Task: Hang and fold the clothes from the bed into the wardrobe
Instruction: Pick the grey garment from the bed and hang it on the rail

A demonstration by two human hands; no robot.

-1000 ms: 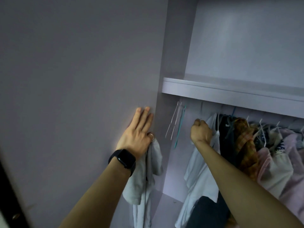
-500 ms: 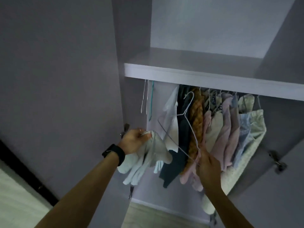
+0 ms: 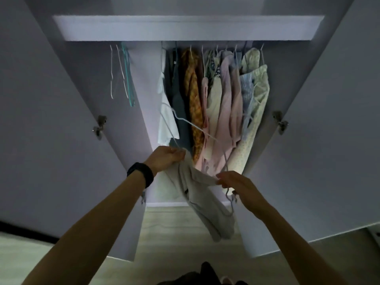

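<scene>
Single head-worn wide-angle view, facing forward and down into open wardrobe (image 3: 185, 27), close up.

We are in a home, seemingly a bedroom: a wardrobe (image 3: 150, 83) stands with its doors (image 3: 51, 99) swung wide, a shelf (image 3: 185, 27) across the top, clothes (image 3: 222, 103) hanging beneath, spare hangers (image 3: 123, 73) beside them, pale floor (image 3: 174, 233) below.

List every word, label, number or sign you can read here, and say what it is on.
No text can be read.
The watch shows plain black.
The small dark mark on the grey garment is too blurred to read.
The hanging clothes show only patterns.
</scene>
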